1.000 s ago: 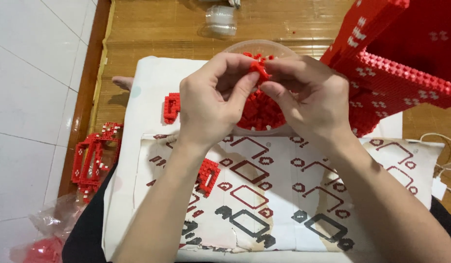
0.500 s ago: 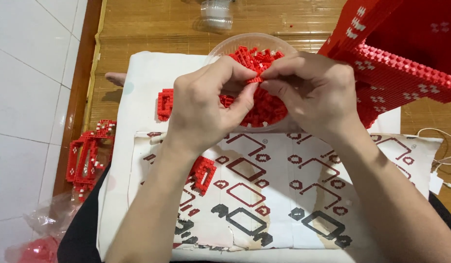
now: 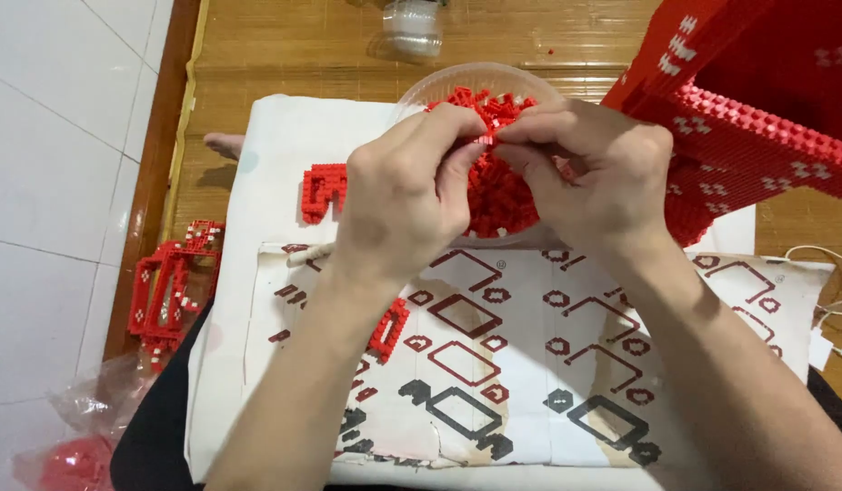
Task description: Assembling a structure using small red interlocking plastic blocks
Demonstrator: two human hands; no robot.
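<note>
Both forearms are bare from the near edge of the view up to the wrists, with no sleeve, watch, band or ring showing. The left hand (image 3: 407,195) and the right hand (image 3: 589,173) are ungloved, with short, plain, unpainted nails. Dark clothing covers the lap at the near edge. A bare toe (image 3: 223,144) shows far left.

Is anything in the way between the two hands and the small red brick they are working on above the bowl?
Nothing visible is. The left hand and right hand meet fingertip to fingertip on the small red brick, right above the clear bowl of red bricks. No other thing sits between fingers and brick.
</note>
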